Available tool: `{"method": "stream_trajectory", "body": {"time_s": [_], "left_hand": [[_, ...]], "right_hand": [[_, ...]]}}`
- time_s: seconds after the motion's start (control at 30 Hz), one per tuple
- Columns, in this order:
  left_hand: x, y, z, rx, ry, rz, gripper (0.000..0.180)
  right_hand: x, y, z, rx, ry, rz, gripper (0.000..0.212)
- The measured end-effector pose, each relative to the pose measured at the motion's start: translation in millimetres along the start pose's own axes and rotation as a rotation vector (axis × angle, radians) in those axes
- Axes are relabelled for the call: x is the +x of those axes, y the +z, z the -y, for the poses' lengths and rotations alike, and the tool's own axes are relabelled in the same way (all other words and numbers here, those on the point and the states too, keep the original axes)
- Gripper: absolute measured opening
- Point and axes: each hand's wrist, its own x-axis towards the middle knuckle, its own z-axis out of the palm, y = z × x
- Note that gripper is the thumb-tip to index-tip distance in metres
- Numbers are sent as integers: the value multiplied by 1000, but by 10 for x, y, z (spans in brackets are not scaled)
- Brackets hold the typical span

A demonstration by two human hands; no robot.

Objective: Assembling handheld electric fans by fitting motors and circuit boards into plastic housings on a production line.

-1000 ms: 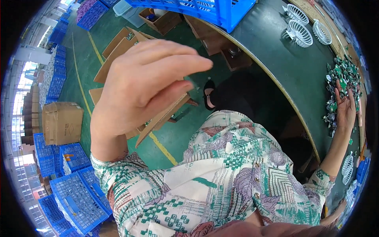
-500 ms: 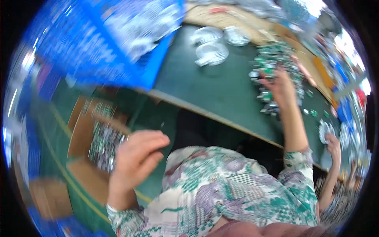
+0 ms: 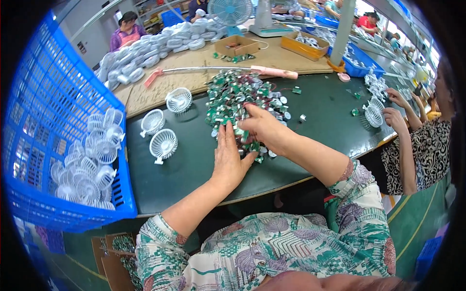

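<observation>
A heap of small green circuit boards with silver parts (image 3: 233, 94) lies on the dark green table (image 3: 189, 169) in front of me. My left hand (image 3: 229, 155) rests flat at the heap's near edge, fingers spread on a few boards. My right hand (image 3: 262, 127) reaches in from the right and pinches boards at the same near edge, its fingers curled on them. Three white round fan grilles (image 3: 162, 143) lie on the table to the left of the heap.
A blue plastic crate (image 3: 63, 145) with several white fan grilles stands at the left. A co-worker's hands (image 3: 395, 109) work on a grille at the right edge. Behind are a cardboard sheet, a pink-handled rod (image 3: 223, 70), boxes and a desk fan (image 3: 230, 12).
The view has swung from the floor and boxes beside me up to the table. My left hand came from the air beside me onto the heap of boards, joining the right hand.
</observation>
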Motion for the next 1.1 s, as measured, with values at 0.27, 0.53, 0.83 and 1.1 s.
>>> {"method": "stream_trajectory", "body": {"time_s": [0.27,0.53,0.83,1.1], "left_hand": [[391,139,338,118,-62,-83,107],[840,-75,498,449,1,-80,95],[1368,-435,961,573,132,-51,93],[817,-1067,906,10,-6,-164,86]], "right_hand": [[-186,-511,135,-1223,-426,-114,33],[1189,-1635,31,-833,-650,-327,37],[929,-1874,-122,-1049,-450,-125,39],[-70,-1884,-475,-1455,-572,-338,21]]}}
